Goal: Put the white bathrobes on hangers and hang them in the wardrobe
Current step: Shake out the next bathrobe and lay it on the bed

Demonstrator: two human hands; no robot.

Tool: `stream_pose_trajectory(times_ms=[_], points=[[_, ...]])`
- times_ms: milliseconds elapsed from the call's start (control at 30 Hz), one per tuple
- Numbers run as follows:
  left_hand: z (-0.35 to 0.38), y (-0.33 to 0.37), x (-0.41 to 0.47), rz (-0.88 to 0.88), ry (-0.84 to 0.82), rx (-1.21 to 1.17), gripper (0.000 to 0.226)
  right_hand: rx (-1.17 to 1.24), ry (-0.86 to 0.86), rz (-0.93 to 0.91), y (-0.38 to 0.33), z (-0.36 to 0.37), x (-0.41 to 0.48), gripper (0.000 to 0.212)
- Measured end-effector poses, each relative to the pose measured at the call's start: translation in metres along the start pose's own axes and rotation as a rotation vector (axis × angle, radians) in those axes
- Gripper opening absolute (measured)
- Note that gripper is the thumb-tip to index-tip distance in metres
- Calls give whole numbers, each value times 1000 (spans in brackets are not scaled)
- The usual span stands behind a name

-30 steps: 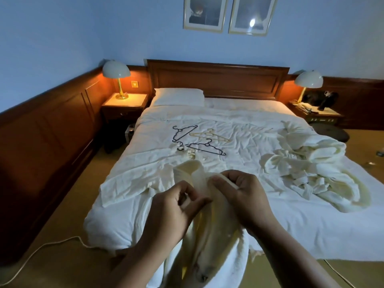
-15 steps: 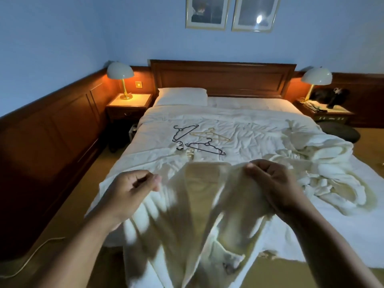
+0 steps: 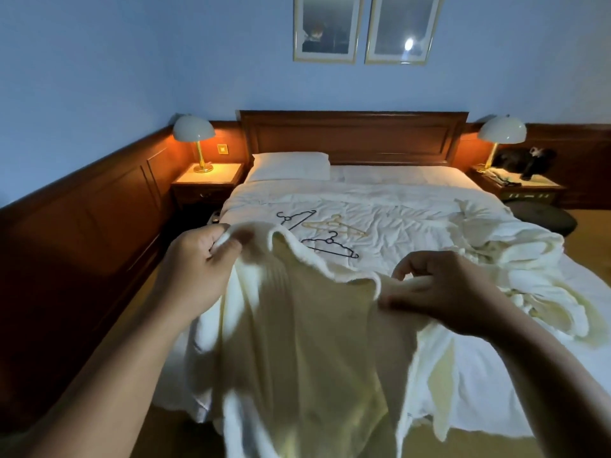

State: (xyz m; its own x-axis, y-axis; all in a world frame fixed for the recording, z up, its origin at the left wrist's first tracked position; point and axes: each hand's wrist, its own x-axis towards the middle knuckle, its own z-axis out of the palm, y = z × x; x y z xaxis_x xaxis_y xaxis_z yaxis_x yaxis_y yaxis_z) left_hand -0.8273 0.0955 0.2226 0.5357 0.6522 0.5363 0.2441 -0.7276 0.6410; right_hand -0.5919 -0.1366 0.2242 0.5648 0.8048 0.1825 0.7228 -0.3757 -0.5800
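At the foot of the bed, a person is holding a white bathrobe spread out above the covers.
The left grip is clutching the robe's upper edge, while the right grip is pinching that edge lower down. Hangers are lying mid-bed, and a second bathrobe is lying crumpled at the right.

Bed w/ pillow straight past fingers; L lamp on nightstand, R lamp well off either side; 2 pics above headboard.
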Motion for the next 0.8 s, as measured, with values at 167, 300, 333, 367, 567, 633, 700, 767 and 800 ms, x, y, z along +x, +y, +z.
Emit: stream_pose_trajectory(times_ms=[167,300,333,367,567,633,700,767,800], points=[[6,-9,-7,0,-50,-20,60,67,531,-31,1,8,5,27],[16,-9,-12,107,-321,67,54,8,699,-163,-4,9,5,24],[17,-7,-11,139,-340,84,48,10,694,-187,-5,7,5,23],[17,-3,-10,154,-313,93,44,20,680,-195,-5,5,4,22],[-18,20,32,164,180,85,49,-92,177,-102,-9,-21,9,28],[-23,25,42,211,163,139,44,-110,-5,-105,-12,-21,14,27],[-20,24,47,234,127,146,41,-84,96,-139,-11,-17,19,30],[-17,22,49,199,74,35,42,34,310,-105,-10,-11,23,32],[-14,21,49,173,32,-26,43,121,376,-73,-10,-7,24,34]])
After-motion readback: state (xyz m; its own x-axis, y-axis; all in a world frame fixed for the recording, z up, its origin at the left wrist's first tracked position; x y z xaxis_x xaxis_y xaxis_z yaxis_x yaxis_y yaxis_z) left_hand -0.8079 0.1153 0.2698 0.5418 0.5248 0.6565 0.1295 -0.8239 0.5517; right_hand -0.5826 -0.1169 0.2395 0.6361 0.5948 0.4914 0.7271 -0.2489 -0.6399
